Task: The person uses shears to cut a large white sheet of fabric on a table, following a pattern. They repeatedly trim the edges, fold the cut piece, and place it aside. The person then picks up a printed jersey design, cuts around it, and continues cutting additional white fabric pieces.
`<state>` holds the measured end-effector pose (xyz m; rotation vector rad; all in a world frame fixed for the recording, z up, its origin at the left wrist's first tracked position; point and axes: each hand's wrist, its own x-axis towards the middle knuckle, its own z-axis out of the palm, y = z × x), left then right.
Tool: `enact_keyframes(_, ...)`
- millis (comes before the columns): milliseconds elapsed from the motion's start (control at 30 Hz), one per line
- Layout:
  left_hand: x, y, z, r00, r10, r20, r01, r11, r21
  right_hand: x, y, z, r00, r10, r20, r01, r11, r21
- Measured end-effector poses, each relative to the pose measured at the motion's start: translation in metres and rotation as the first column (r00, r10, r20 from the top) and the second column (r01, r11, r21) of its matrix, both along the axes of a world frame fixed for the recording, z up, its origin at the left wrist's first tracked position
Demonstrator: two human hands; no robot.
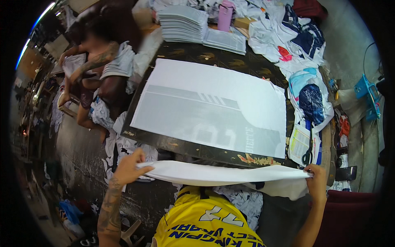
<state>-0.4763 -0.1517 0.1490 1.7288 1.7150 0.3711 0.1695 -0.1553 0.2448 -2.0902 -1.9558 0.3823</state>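
A long piece of white cloth [222, 173] is stretched in front of me along the near edge of the dark table. My left hand [133, 166] pinches its left end, and my right hand [315, 181] grips the right end. Slack fabric droops below on the right. Beyond it, a printed fabric panel [185, 103] in white and grey lies flat on the dark tabletop [181, 144], with stripes and pale lettering showing through.
Stacked grey-white panels [183, 24] stand at the far edge, beside a pink tumbler [225, 15]. Loose jersey pieces [304, 37] heap at the back right. Scissors [306, 158] lie at the right, near a blue plastic basket [367, 96]. A seated person [96, 61] handles cloth at the left.
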Motion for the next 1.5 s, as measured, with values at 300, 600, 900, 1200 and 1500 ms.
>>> enact_keyframes(300,-0.129,0.145,0.015,0.954,0.3,0.002,-0.255,0.81,0.528,0.063,0.083,0.002,0.927,-0.122,-0.354,0.232,0.93,0.286)
enact_keyframes(600,-0.141,0.451,-0.109,0.714,0.65,-0.26,-0.341,0.647,0.682,0.041,0.342,-0.09,0.932,-0.325,-0.159,0.35,0.702,0.62)
enact_keyframes(900,-0.097,0.479,-0.157,0.689,0.422,-0.589,-0.126,0.871,0.475,0.051,0.394,-0.223,0.921,-0.388,-0.028,0.378,0.875,0.303)
enact_keyframes(1200,-0.118,0.474,-0.142,0.823,0.167,-0.543,0.159,0.85,0.503,0.027,0.394,-0.218,0.977,-0.158,0.145,0.123,0.968,0.22)
enact_keyframes(1500,-0.083,0.089,-0.18,0.819,0.475,-0.321,-0.345,0.856,0.385,-0.06,0.057,-0.192,0.958,-0.273,0.092,0.284,0.947,-0.149)
